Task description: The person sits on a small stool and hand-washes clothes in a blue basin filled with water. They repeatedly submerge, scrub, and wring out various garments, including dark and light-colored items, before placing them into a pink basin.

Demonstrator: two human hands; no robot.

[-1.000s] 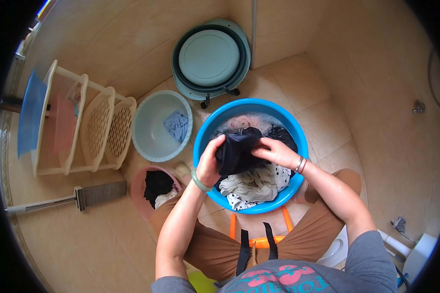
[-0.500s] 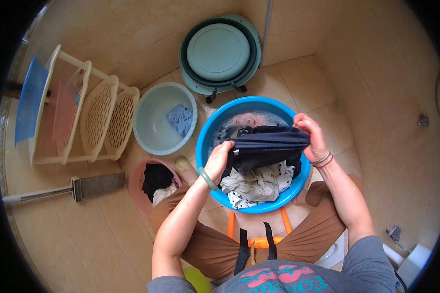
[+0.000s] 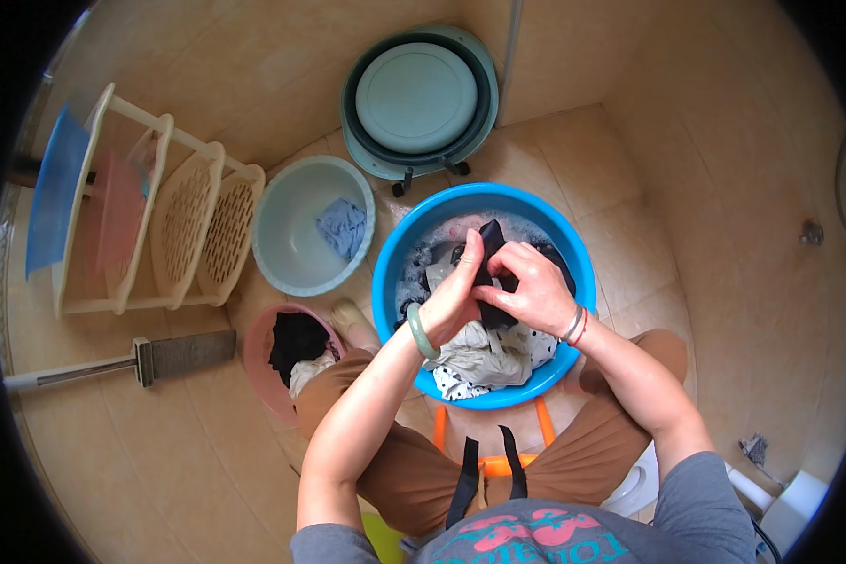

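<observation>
Over the blue basin [image 3: 587, 282], a dark navy garment [image 3: 491, 242] is bunched between my two hands. My left hand [image 3: 454, 293], with a pale green bangle at the wrist, presses against the bundle from the left, most of its fingers hidden by the cloth. Opposite it, my right hand [image 3: 533, 287] has its fingers curled round the same cloth. Below them in the basin lie a light beige garment [image 3: 484, 355] and a white cloth with black dots [image 3: 462, 383]. Sudsy water [image 3: 526, 226] shows along the far side.
A pale basin [image 3: 282, 254] with a blue cloth [image 3: 342, 228] stands at the far left. Nearer is a pink basin [image 3: 257, 362] of dark and white clothes. Folded green tubs [image 3: 416, 99] lean on the back wall. A shelf rack [image 3: 164, 216] and a long-handled brush [image 3: 188, 359] are at left.
My hands have come together from opposite sides of the basin. The dark garment, stretched wide between them before, is now gathered into a small bundle.
</observation>
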